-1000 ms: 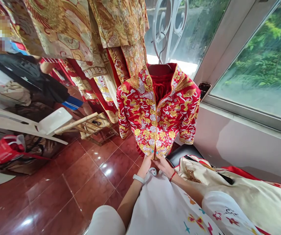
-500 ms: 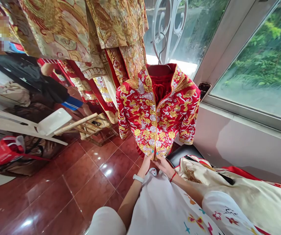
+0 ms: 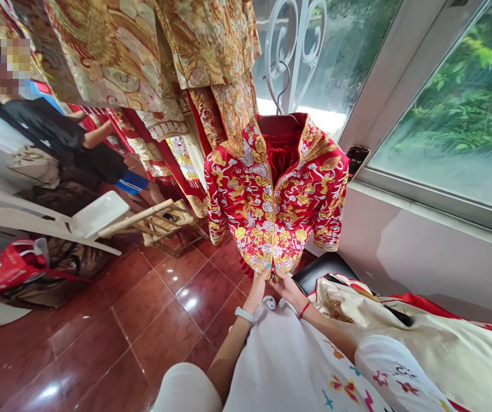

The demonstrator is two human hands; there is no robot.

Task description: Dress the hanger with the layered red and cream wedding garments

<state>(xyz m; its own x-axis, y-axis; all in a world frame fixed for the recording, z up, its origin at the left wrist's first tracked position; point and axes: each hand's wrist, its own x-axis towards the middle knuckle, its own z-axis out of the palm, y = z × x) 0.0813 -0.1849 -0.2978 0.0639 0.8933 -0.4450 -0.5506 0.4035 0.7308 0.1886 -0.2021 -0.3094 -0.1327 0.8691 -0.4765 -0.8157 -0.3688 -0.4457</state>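
A red jacket (image 3: 246,197) with gold and silver embroidery hangs before me on a hanger (image 3: 284,86), its stand collar parted over gathered red cloth. The gold-edged front edges meet down the middle. My left hand (image 3: 258,286) pinches the bottom hem just left of that centre line. Just right of it, my right hand (image 3: 288,287) grips the hem, the two hands almost touching. Some fingertips are hidden by the cloth.
Embroidered gold garments (image 3: 108,57) hang at upper left, near a person in a black shirt (image 3: 52,126). A bamboo stool (image 3: 164,226) stands on the tiles. Cream cloth (image 3: 452,355) lies over a black seat (image 3: 327,269) at right. A phone (image 3: 357,160) leans by the window.
My hands stay on the jacket's hem with hardly any movement. The view has shifted slightly, and the person at left now stretches an arm toward the hanging garments.
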